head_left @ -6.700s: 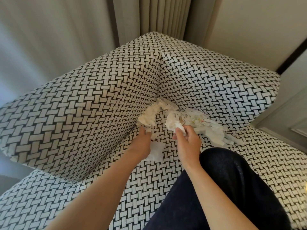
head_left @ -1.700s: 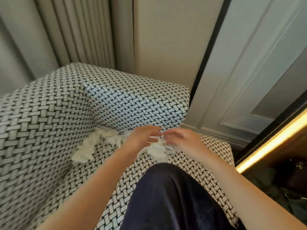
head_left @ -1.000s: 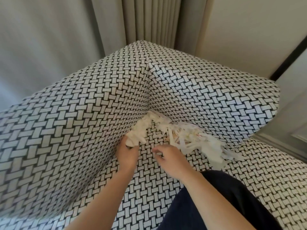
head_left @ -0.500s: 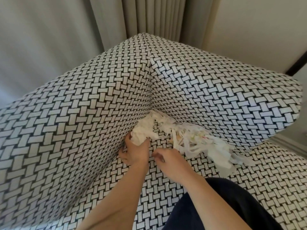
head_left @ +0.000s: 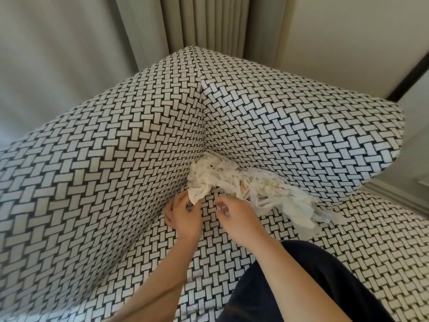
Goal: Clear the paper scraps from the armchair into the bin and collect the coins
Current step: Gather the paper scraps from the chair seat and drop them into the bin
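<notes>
Two bare hands near the centre of the frame: left hand (head_left: pixel 183 217) just left of the middle, right hand (head_left: pixel 239 219) just right of it. Below them, left forearm (head_left: pixel 162 275) and right forearm (head_left: pixel 278 263), uncovered all the way down to the bottom edge and looking broader toward the lower part of the frame. Fingernails too small and blurred to tell. In the lower right, a trouser leg (head_left: pixel 313 287) in very dark navy, close to black. Plain matte cloth, rounded along its upper outline, with a few soft, shallow folds. Cut off by the bottom edge of the frame.
</notes>
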